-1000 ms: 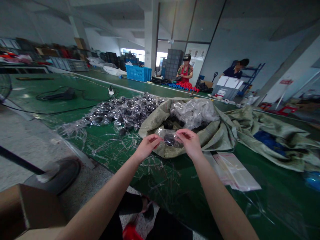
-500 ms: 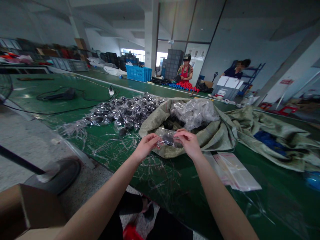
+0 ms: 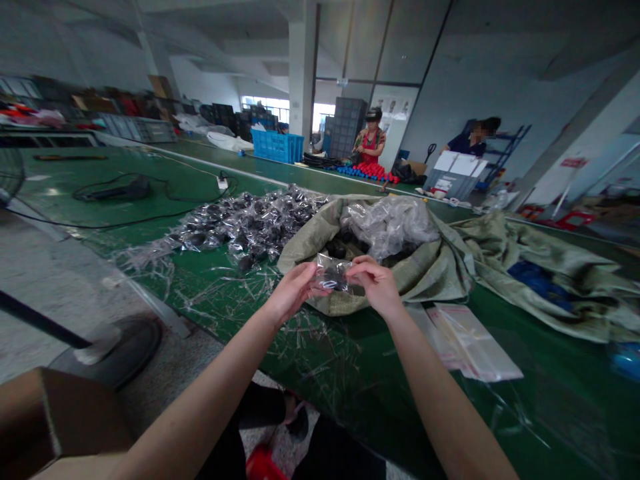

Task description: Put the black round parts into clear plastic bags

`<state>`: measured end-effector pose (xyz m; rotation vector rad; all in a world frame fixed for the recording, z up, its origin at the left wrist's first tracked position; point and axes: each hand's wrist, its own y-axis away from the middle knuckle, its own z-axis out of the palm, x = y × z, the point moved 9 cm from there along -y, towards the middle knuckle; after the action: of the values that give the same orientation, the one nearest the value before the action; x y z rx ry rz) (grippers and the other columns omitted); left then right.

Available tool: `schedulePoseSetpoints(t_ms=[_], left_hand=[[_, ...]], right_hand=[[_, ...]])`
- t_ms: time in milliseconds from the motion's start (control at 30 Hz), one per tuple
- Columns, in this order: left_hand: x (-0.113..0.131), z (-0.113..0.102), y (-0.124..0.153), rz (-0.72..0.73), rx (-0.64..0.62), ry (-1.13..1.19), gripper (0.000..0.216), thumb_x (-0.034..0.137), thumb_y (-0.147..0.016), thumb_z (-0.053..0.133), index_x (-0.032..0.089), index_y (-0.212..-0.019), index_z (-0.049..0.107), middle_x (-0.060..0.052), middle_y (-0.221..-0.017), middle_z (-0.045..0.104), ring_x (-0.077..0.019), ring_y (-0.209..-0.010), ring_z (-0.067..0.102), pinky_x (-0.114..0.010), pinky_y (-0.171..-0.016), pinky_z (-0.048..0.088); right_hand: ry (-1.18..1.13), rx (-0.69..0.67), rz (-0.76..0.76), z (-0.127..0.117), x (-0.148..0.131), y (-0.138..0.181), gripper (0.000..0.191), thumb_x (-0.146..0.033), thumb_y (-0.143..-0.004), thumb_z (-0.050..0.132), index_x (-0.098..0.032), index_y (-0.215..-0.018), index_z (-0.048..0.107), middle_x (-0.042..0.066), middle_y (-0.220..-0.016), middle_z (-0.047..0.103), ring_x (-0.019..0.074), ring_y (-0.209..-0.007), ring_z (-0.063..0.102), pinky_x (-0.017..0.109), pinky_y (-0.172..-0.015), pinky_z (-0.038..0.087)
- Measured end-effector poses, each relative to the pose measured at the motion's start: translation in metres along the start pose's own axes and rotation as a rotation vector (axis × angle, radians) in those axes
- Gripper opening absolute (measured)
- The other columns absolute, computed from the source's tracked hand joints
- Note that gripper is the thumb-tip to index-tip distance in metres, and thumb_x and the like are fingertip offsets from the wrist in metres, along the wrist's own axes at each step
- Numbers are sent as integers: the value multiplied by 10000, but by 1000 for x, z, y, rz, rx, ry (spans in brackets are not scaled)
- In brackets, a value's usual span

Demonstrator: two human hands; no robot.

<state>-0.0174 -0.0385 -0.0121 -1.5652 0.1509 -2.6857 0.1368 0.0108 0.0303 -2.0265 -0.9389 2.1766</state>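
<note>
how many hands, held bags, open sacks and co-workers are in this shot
hands: 2 (left hand, right hand)
clear bag held: 1
open sack: 1
co-workers: 2 (person in red apron, person in dark top)
total: 6

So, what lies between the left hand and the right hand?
In the head view, a small clear bag with a dark piece inside; left hand and right hand each pinch one end.

On the green surface (image 3: 560,393), an open woven fabric sack (image 3: 430,273) is set. Bagged black parts (image 3: 240,223) are heaped left of it, flat clear plastic bags (image 3: 473,343) are laid right, and a small clear plastic bag (image 3: 334,275) is held before it.
</note>
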Motion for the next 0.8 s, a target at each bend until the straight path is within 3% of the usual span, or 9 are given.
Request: schedulePoseSetpoints(t_ms=[200, 300, 400, 600, 800], left_hand=[[-2, 4, 0, 11, -43, -85, 412, 324, -663, 825, 97, -984, 703, -90, -920, 710, -134, -721, 641, -259, -686, 526], [-3, 0, 0, 23, -14, -36, 411, 298, -632, 844, 111, -972, 708, -67, -880, 708, -133, -725, 642, -262, -686, 527], [-3, -5, 0, 38, 16, 2, 421, 291, -612, 855, 115, -963, 705, -52, -847, 702, -123, -704, 641, -264, -693, 533], [-1, -14, 0, 64, 65, 37, 434, 268, -603, 861, 122, -975, 691, -30, -807, 693, -101, -654, 637, -242, -672, 538], [2, -12, 1, 92, 31, 19, 447, 275, -605, 857, 113, -994, 708, -58, -881, 701, -116, -715, 641, -237, -674, 535]], right_hand=[[37, -21, -5, 3, -4, 2, 240, -465, -762, 708, -230, -724, 742, 40, -1004, 582, 171, -861, 626, 354, -764, 610], [-28, 45, 49, -1, 1, 1, 249, -439, -729, 744, -250, -889, 712, 19, -949, 636, 168, -811, 655, 346, -708, 618], [-102, 134, 122, -8, 9, 0, 438, -412, -665, 795, -281, -1052, 637, -15, -880, 665, 169, -796, 673, 326, -661, 615], [-128, -28, 289, 7, 18, 3, 316, -434, -660, 791, -183, -822, 689, 15, -759, 687, 150, -710, 661, 273, -616, 582], [-77, -129, 300, 19, 17, 8, 266, -412, -687, 772, -167, -760, 698, 1, -708, 672, 124, -675, 628, 251, -638, 548]])
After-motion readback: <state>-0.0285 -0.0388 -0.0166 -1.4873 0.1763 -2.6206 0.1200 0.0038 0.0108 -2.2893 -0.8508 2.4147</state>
